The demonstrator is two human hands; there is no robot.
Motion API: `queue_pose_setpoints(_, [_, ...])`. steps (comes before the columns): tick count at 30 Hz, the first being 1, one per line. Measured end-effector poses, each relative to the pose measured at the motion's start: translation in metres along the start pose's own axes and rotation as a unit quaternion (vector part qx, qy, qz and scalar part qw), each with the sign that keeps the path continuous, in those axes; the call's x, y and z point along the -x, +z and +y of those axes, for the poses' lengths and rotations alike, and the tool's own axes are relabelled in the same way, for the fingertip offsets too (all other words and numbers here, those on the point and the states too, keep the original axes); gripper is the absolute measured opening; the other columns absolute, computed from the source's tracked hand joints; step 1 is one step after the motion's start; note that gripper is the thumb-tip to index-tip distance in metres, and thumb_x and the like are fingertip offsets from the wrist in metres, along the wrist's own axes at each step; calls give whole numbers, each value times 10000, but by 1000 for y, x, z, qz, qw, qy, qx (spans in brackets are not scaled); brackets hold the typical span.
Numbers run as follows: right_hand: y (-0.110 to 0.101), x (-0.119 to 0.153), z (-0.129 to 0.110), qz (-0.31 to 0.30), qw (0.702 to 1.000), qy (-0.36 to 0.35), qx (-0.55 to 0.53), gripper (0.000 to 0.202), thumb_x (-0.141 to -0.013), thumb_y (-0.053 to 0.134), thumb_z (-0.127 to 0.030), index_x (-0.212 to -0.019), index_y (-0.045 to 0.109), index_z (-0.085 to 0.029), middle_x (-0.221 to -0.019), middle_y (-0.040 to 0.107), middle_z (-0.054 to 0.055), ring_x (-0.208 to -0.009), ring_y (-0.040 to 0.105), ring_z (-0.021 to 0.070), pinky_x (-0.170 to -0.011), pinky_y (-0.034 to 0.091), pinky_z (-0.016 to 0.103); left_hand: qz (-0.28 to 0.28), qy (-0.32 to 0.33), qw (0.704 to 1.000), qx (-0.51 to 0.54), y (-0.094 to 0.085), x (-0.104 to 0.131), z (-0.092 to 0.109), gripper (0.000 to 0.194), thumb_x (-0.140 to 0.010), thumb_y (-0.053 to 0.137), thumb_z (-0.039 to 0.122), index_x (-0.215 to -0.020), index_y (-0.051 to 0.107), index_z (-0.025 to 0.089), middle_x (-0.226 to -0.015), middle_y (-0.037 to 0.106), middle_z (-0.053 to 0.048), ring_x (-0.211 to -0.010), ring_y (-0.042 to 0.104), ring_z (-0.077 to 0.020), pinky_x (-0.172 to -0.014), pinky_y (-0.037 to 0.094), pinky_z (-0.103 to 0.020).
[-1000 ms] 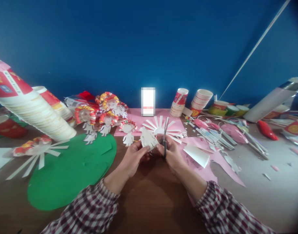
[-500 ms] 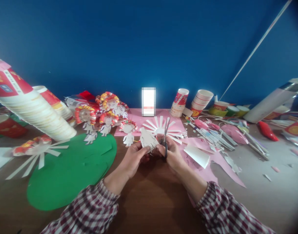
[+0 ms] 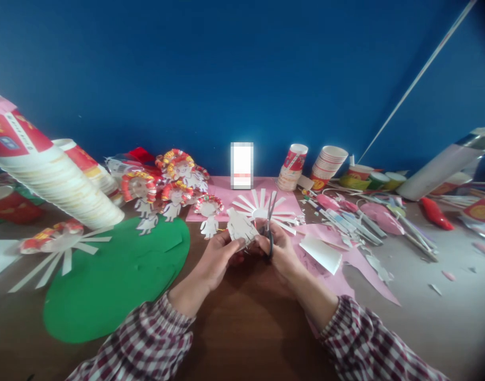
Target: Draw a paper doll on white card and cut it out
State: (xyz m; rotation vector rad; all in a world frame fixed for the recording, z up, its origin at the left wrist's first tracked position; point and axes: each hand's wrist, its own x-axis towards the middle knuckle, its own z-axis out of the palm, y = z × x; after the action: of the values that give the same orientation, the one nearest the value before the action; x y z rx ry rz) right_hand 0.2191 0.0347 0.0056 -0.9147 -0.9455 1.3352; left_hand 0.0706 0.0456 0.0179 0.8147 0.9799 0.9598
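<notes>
Between my hands is a white paper cutout [image 3: 241,226] with drawn lines on it. My left hand [image 3: 219,253] pinches its lower left edge between thumb and fingers. My right hand [image 3: 281,247] is closed around a pair of scissors [image 3: 270,233], blades pointing up and away, while its thumb also touches the cutout's right edge. Just behind lies a cut paper cup with its strips fanned out [image 3: 262,203]. A paper doll with a curled red-and-white rim for hair [image 3: 209,217] is left of the cutout.
A green paper sheet [image 3: 107,286] lies on the left, near leaning stacked paper cups [image 3: 63,185]. More paper dolls [image 3: 176,198] cluster behind it. Pink paper [image 3: 325,238], scraps and pens [image 3: 353,225] spread to the right. Cup stacks [image 3: 327,166] stand by the blue wall.
</notes>
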Motion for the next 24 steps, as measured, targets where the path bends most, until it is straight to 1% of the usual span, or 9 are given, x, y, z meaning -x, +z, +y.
queue_pose_setpoints(3, [0, 0, -1, 13, 1000, -2, -1, 405, -674, 755, -312, -1037, 601, -223, -722, 555, -31, -560, 455, 89, -517, 364, 224, -2, -3, 1000, -10, 0, 1, 1, 331, -625, 782, 305, -897, 677, 148, -803, 690, -35, -667, 593, -121, -538, 432, -202])
queue_pose_setpoints(6, [1, 0, -5, 18, 1000, 0, 5, 410, -682, 744, -297, -1054, 592, -220, -700, 541, -40, -560, 459, 88, -521, 374, 221, -35, 21, 999, 13, 0, 2, 3, 333, -666, 762, 317, -941, 659, 162, -857, 693, -35, -727, 616, -139, -614, 475, -227])
queue_pose_setpoints(8, [2, 1, -9, 17, 1000, 4, 23, 411, -667, 747, -287, -1040, 590, -219, -702, 540, -42, -570, 463, 91, -528, 379, 222, -51, 41, 997, 45, -2, 3, 6, 307, -700, 740, 334, -948, 645, 180, -840, 692, -22, -730, 628, -143, -663, 493, -248])
queue_pose_setpoints(10, [3, 1, -12, 5, 999, 7, 45, 413, -647, 753, -281, -1019, 588, -218, -720, 546, -38, -594, 474, 100, -538, 382, 224, -43, 45, 996, 61, -4, 2, 7, 266, -718, 727, 337, -912, 640, 178, -773, 685, -10, -681, 627, -137, -662, 499, -255])
queue_pose_setpoints(13, [4, 2, -14, -31, 997, 8, 66, 434, -654, 745, -278, -1043, 563, -218, -718, 546, -41, -588, 465, 99, -530, 361, 220, -33, 26, 998, 54, -7, 0, 8, 234, -722, 724, 322, -844, 642, 140, -719, 678, -26, -637, 623, -140, -638, 504, -261])
queue_pose_setpoints(15, [4, 3, -13, -41, 996, 6, 77, 437, -675, 730, -276, -1065, 541, -215, -728, 546, -40, -585, 457, 95, -528, 349, 218, -30, 16, 998, 56, -8, -1, 8, 236, -710, 732, 307, -828, 645, 123, -727, 685, -42, -648, 631, -150, -638, 508, -265])
queue_pose_setpoints(18, [4, 2, -11, -39, 996, -2, 86, 411, -695, 710, -282, -1056, 530, -206, -788, 563, -23, -633, 482, 105, -554, 367, 222, -17, 7, 998, 66, -7, -2, 6, 232, -683, 751, 276, -821, 646, 121, -745, 699, -51, -661, 643, -163, -652, 514, -274])
queue_pose_setpoints(20, [3, 2, -11, -38, 995, -4, 90, 412, -695, 705, -284, -1057, 525, -204, -815, 568, -15, -658, 492, 111, -564, 378, 224, -11, 6, 998, 67, -7, -2, 5, 245, -677, 755, 257, -849, 657, 112, -777, 711, -65, -694, 654, -175, -680, 517, -283])
queue_pose_setpoints(24, [2, 1, -9, -44, 993, -18, 109, 405, -705, 693, -271, -1064, 521, -195, -783, 546, -21, -652, 476, 107, -555, 380, 221, -5, 6, 998, 57, -6, -3, 3, 284, -677, 754, 238, -901, 674, 83, -831, 719, -97, -750, 660, -190, -719, 516, -293])
